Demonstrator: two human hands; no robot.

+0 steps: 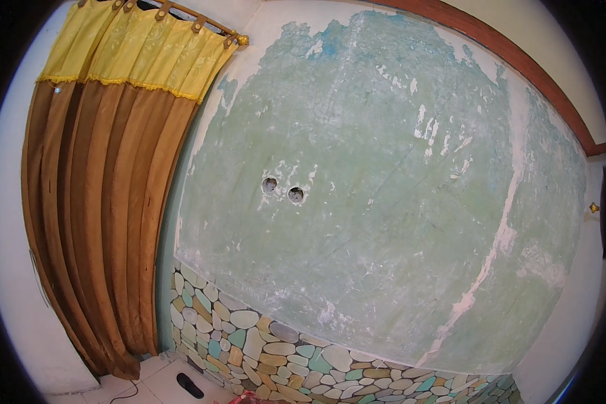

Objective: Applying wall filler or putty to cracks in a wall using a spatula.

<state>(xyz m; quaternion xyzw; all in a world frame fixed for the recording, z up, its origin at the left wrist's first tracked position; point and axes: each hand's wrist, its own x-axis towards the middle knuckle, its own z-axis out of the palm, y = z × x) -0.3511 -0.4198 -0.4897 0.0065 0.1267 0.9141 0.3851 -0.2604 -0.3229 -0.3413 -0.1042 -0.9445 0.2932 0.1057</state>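
Neither of my hands is in view. A wall fills most of the head view, its pale green paint worn, with white patches where the coat has come off. Two round holes sit side by side left of the middle, a left hole and a right hole. A long pale pink strip runs down the right part of the wall. At the lower edge, a small reddish thing shows only in part, and I cannot make out what it is.
A brown curtain with a yellow top hangs at the left from a rod. Pebble-shaped stone cladding covers the lower wall. A black slipper and a thin cable lie on the tiled floor.
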